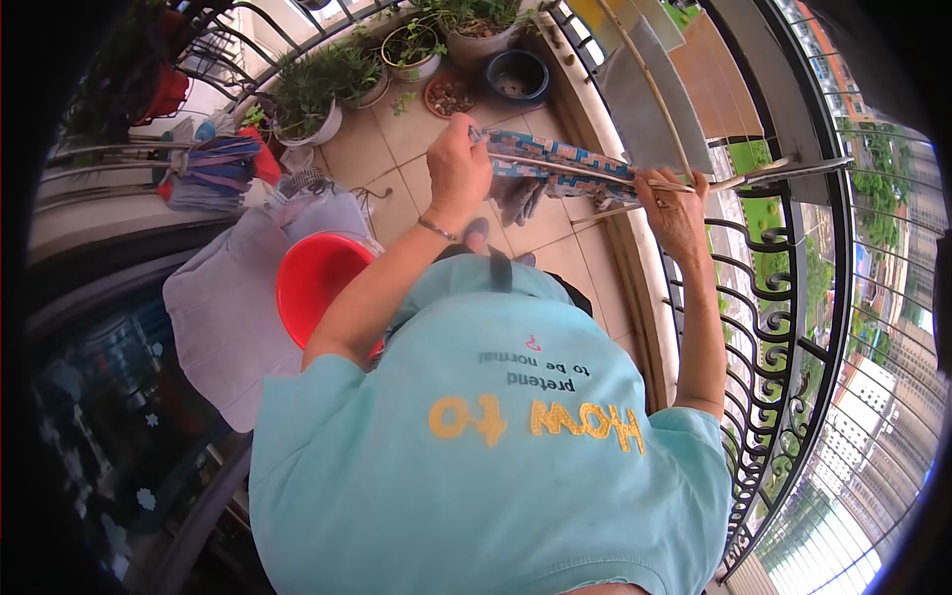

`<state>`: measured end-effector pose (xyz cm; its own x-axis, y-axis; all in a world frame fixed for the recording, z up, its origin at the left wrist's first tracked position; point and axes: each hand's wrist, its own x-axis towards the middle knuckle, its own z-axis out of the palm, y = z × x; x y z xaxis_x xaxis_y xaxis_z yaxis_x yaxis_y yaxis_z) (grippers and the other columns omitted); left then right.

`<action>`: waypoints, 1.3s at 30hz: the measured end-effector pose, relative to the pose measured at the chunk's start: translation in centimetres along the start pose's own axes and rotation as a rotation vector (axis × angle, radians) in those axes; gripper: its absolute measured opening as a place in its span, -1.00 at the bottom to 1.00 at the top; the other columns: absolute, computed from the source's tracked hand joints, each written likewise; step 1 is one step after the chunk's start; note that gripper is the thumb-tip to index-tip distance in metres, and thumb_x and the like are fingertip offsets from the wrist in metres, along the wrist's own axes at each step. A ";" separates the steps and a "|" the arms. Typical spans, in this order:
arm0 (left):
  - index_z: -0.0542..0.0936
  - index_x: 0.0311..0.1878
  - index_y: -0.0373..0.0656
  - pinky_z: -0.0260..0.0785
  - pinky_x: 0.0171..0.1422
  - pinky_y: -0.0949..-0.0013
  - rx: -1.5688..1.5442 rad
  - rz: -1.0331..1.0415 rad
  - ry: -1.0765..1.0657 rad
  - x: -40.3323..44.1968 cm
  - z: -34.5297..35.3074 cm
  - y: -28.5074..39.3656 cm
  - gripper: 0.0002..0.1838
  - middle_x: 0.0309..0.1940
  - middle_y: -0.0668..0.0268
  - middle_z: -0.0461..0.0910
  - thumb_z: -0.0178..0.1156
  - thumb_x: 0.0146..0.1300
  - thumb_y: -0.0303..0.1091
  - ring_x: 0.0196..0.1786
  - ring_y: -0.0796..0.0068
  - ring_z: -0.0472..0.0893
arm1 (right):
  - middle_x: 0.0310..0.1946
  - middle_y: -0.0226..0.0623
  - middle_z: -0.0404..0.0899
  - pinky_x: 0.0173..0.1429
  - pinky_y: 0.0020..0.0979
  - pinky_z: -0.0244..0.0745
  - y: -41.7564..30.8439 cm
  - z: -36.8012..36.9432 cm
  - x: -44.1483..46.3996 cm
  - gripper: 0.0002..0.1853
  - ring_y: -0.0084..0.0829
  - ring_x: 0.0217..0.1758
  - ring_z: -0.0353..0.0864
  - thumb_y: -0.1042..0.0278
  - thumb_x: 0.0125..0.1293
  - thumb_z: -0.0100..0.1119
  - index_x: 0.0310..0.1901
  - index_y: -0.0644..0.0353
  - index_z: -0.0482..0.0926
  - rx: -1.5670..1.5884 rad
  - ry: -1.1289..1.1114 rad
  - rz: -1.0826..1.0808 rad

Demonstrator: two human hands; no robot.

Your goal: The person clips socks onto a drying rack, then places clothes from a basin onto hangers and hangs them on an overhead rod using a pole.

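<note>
Between my two hands stretches a long, narrow strip of patterned cloth (560,154), blue with pinkish patches, with a thin pale rod along it. My left hand (458,169) is closed in a fist around its near-left end. My right hand (674,210) is wrapped around the other end, close to the railing. Under the strip hangs a dark grey bunched fabric (519,203); its kind is not clear. Past my right hand, a pale pole (754,178) runs out over the railing.
A red bucket (317,283) stands by my left arm, beside a grey cloth (223,307). Potted plants (412,50) and a dark blue pot (517,76) line the far end of the tiled floor (402,139). Black railing (764,327) bounds the right side; folded umbrellas (213,169) lie left.
</note>
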<state>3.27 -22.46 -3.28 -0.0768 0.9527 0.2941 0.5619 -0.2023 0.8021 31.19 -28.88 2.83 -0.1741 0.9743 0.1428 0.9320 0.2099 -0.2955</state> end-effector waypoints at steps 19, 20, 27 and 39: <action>0.44 0.05 -0.06 0.19 0.18 0.21 0.157 0.369 -0.136 -1.1 -1.2 3.1 -0.42 0.15 0.18 0.36 0.41 -0.04 -0.11 0.25 0.15 0.30 | -0.39 -0.27 0.63 -0.12 -0.40 0.46 -3.5 -0.1 0.2 -0.88 -0.33 -0.28 0.58 0.41 0.25 0.22 -0.34 0.29 0.62 0.402 0.199 0.150; 0.46 0.05 -0.05 0.19 0.16 0.26 0.221 0.520 -0.140 -0.2 -1.3 4.2 -0.43 0.18 0.18 0.35 0.40 -0.03 -0.11 0.25 0.14 0.30 | -0.38 -0.22 0.63 -0.14 -0.37 0.47 -3.7 0.1 0.0 -0.90 -0.27 -0.26 0.58 0.43 0.22 0.23 -0.31 0.28 0.63 0.433 0.194 0.153; 0.58 -0.30 -0.03 0.13 -0.30 0.32 0.234 0.794 -0.210 3.6 0.3 2.9 -0.89 -0.53 0.44 0.51 0.25 0.07 -0.36 -0.41 0.43 0.52 | -0.33 -0.24 0.56 -0.17 -0.35 0.50 -4.1 -0.5 -1.5 -0.80 -0.32 -0.23 0.59 0.64 0.10 0.17 -0.21 0.22 0.59 0.537 0.283 0.228; 0.63 -0.23 -0.05 0.15 -0.29 0.33 0.294 0.846 -0.158 5.1 -1.4 4.0 -0.73 -0.51 0.43 0.47 0.22 -0.08 -0.51 -0.39 0.44 0.48 | -0.40 -0.30 0.48 -0.23 -0.38 0.43 -3.9 2.3 -4.6 -0.59 -0.41 -0.36 0.48 0.17 0.05 0.33 -0.11 0.19 0.51 0.478 0.412 0.669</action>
<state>3.99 -18.75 2.08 0.5584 0.5367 0.6326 0.5685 -0.8029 0.1793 27.65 -34.02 1.15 0.5668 0.8179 0.0991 0.5508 -0.2867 -0.7838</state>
